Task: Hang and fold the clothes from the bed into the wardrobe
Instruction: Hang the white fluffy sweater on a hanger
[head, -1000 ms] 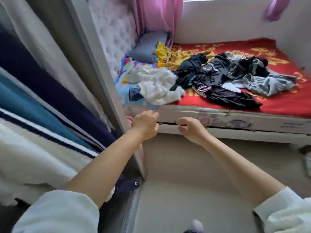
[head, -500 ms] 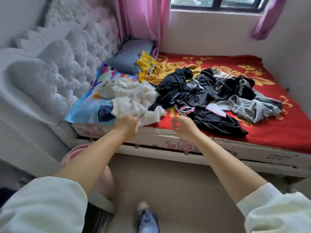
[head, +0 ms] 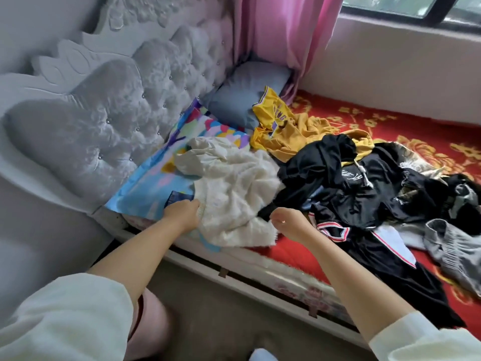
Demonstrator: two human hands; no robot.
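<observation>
Left hand (head: 182, 213) pinches the soft, light cream sweater (head: 234, 188) at its ribbed hem beside the black clothes (head: 346, 183); right hand (head: 287, 222) hovers, loosely curled, holding nothing.

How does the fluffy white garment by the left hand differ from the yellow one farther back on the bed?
The white garment is cream, fuzzy and thick; the yellow garment is thin, smooth cloth with purple lettering and trim. The white one lies at the near edge of the bed, partly on a colourful patterned cloth, with the left hand at its hem; the yellow one lies near the blue pillow, untouched. Both are crumpled, unfolded, beside the black clothes.
</observation>
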